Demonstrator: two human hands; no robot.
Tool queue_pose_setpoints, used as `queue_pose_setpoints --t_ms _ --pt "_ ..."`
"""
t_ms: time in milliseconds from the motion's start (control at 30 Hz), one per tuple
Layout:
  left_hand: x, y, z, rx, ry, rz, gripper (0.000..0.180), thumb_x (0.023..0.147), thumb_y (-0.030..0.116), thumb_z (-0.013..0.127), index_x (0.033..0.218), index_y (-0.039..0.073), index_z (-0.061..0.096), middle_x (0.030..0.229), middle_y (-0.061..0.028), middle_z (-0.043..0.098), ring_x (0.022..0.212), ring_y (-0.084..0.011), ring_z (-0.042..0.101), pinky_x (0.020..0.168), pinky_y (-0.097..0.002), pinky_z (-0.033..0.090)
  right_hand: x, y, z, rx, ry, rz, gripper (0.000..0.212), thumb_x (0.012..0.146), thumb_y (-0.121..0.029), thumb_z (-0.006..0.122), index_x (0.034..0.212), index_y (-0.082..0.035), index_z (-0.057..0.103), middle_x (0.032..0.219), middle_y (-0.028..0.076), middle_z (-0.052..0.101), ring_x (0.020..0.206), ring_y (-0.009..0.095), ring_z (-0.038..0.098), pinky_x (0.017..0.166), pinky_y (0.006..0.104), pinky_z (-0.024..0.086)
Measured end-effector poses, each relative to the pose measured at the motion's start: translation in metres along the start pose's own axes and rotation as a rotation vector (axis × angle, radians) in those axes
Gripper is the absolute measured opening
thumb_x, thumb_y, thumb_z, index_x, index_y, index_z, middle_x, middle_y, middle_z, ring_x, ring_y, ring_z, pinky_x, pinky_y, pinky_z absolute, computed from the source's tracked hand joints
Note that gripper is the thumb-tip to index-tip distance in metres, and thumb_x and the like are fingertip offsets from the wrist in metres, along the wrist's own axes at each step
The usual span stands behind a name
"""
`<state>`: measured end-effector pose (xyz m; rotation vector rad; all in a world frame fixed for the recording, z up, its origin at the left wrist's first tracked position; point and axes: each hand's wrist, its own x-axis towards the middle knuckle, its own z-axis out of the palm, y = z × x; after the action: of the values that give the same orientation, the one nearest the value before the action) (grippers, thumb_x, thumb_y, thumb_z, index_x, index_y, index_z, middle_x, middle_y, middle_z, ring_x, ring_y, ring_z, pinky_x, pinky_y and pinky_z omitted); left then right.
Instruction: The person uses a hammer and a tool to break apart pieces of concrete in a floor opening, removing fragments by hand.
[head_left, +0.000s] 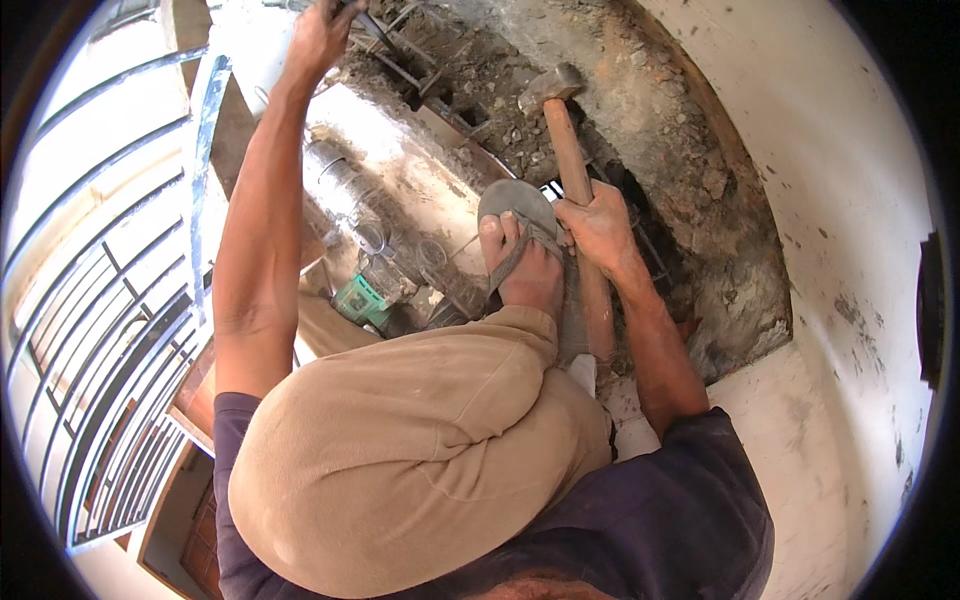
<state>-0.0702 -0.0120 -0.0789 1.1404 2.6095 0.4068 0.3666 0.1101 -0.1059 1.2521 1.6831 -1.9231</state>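
My right hand [600,228] is closed round the wooden handle of a hammer [570,150]. The hammer's blunt metal head points away from me, over broken concrete, and the handle's lower end runs back beside my sandalled foot [525,265]. At the far left, my left arm is stretched out. My left hand [322,42] is closed on a dark metal rod [378,34], which slants down toward exposed steel bars [405,70] in the broken concrete. The top edge of the picture cuts off part of that hand. Whether the rod has a chisel tip cannot be made out.
Loose rubble [500,115] lies along the broken strip, beside a rough concrete edge [690,140]. A white wall [850,150] rises on the right. Metal railings [110,270] stand at left. Past the ledge, a lower level shows with a green crate [360,298] and clutter.
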Motion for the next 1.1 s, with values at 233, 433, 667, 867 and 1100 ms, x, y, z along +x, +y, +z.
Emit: queue_pose_setpoints --t_ms 233,433,667,867,1100 --pt "-0.062 0.018 0.019 -0.145 -0.087 0.161 0.017 0.105 0.018 0.058 0.117 0.011 0.067 0.084 -0.0147 0.073 0.067 -0.0230 0.067 0.065 -0.0440 0.055 0.001 0.010 0.001 -0.111 0.060 0.009 0.036 0.078 -0.025 0.073 0.089 0.008 0.067 0.075 0.022 0.068 0.071 0.034 0.069 0.067 0.0450 0.054" --pt "-0.071 0.039 0.031 -0.011 -0.252 -0.137 0.022 0.102 0.015 0.063 0.123 0.011 0.069 0.113 -0.0128 0.077 0.100 -0.0250 0.074 0.087 -0.0393 0.059 0.008 0.008 0.007 -0.129 0.037 0.051 0.039 0.078 -0.027 0.073 0.094 0.008 0.068 0.081 0.026 0.069 0.078 0.040 0.071 0.071 0.0464 0.054" --pt "-0.048 0.034 0.046 -0.040 -0.068 0.242 0.030 0.103 0.014 0.058 0.132 0.016 0.066 0.115 -0.0112 0.076 0.093 -0.0234 0.075 0.084 -0.0383 0.064 0.018 0.011 0.010 -0.155 0.019 0.065 0.041 0.079 -0.029 0.075 0.094 0.008 0.068 0.081 0.026 0.069 0.080 0.041 0.072 0.071 0.0472 0.054" --pt "-0.016 0.134 -0.010 -0.187 0.027 0.218 0.021 0.100 0.019 0.067 0.106 -0.001 0.065 0.076 -0.0150 0.065 0.068 -0.0225 0.060 0.064 -0.0392 0.050 0.014 0.015 0.005 -0.175 0.018 0.051 0.043 0.078 -0.031 0.076 0.092 0.009 0.068 0.079 0.027 0.068 0.079 0.040 0.071 0.069 0.0470 0.054" --pt "-0.008 0.096 -0.049 -0.316 0.121 0.306 0.012 0.102 0.012 0.066 0.096 0.003 0.061 0.089 -0.0028 0.060 0.086 -0.0137 0.054 0.080 -0.0309 0.046 0.012 0.008 0.003 -0.168 0.001 0.029 0.037 0.078 -0.028 0.074 0.090 0.007 0.068 0.074 0.023 0.067 0.071 0.032 0.068 0.067 0.0452 0.053"
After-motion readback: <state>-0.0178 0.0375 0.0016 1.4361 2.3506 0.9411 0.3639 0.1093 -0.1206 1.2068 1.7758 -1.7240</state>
